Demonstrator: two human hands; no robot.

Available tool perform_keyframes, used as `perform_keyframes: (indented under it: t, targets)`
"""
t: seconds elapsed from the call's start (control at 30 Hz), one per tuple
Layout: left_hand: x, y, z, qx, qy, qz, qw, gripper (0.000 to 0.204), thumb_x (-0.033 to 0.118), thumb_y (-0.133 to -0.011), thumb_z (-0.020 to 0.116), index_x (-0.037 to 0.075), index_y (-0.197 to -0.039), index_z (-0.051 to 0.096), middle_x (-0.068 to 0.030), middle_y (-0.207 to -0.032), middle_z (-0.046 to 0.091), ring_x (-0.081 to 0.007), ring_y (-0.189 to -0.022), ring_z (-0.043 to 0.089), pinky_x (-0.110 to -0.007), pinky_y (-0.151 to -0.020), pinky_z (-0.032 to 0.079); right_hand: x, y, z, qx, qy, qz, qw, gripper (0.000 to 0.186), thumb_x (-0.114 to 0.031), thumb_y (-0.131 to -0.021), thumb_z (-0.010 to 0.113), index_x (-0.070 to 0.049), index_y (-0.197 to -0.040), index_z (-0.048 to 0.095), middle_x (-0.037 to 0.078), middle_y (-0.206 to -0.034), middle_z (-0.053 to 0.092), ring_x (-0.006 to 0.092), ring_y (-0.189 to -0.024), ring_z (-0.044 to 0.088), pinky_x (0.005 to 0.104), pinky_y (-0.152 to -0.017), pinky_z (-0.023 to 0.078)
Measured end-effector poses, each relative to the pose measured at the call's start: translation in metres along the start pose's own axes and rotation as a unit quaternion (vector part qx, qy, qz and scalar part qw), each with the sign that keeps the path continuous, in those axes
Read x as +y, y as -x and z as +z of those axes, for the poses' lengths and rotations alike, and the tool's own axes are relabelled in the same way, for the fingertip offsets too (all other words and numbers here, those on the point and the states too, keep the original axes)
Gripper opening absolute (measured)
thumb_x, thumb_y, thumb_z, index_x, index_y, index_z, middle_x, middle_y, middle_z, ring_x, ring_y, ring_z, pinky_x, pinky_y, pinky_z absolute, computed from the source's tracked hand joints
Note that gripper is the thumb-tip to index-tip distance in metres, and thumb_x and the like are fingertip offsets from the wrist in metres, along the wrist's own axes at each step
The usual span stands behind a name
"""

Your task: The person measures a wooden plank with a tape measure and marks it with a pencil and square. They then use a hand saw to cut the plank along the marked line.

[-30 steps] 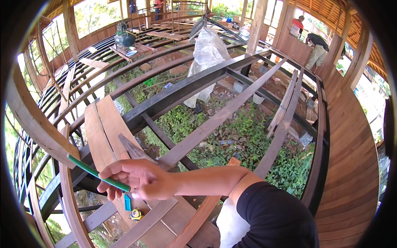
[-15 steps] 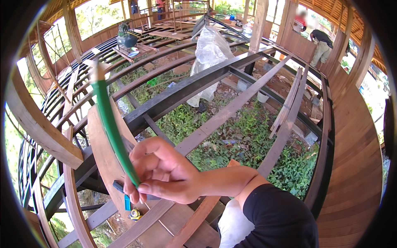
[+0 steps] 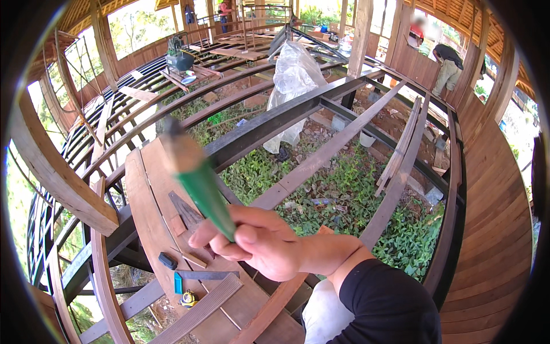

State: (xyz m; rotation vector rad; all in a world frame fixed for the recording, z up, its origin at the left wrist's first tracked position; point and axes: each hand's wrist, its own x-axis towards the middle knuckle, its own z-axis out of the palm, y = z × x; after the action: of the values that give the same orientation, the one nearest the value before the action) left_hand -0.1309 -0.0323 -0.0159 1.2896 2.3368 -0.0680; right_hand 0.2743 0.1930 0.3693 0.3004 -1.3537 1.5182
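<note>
My right hand point(image 3: 258, 246) grips a flat green pencil point(image 3: 203, 194) raised close to the camera, its dark tip and bare wood blurred. Beneath the hand, wide brown boards point(image 3: 150, 200) lie across the frame. On them rest a square with a turquoise handle point(image 3: 178, 282) and metal blade, a small black object point(image 3: 167, 261) and a yellow tape measure point(image 3: 188, 298), near a grooved plank point(image 3: 195, 309). My left hand is out of view.
Dark steel beams point(image 3: 263, 124) and timber joists point(image 3: 326, 152) span plants and rubble below. A plastic sheet point(image 3: 289, 77) drapes mid-frame; a compressor point(image 3: 180, 61) stands behind. A curved wooden wall point(image 3: 490, 229) lines the right. A bent-over person point(image 3: 448, 71) and others work farther back.
My hand has shifted rightward, and the pencil has swung from lying slantwise to pointing up toward the camera, its tip now much nearer.
</note>
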Motion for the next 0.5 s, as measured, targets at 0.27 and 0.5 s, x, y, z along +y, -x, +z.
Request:
perform_keyframes:
  t: [0.27,0.5]
  targets:
    - [-0.028,0.022,0.004,0.009,0.017,-0.033,0.999,0.015,0.022,-0.091,0.057,0.012,-0.089,0.069,-0.0139,-0.092,0.069,-0.0354,-0.084,0.065,-0.049,-0.073,0.052,-0.027,0.004,0.012,0.052,0.047,-0.163,0.984,0.029,-0.021,-0.102,0.054,0.005,-0.113,0.062,0.005,-0.084,0.052,0.0115,-0.062,0.046,0.0262,-0.056,0.035]
    - [-0.032,0.036,0.022,0.001,0.043,-0.045,0.998,0.015,0.023,-0.091,0.058,0.013,-0.089,0.069,-0.0139,-0.093,0.069,-0.0353,-0.085,0.066,-0.049,-0.073,0.052,-0.067,0.002,0.032,0.012,0.183,-0.398,0.899,0.006,-0.014,-0.093,0.069,-0.009,-0.09,0.066,0.005,-0.07,0.057,0.0173,-0.056,0.056,0.0303,-0.048,0.042]
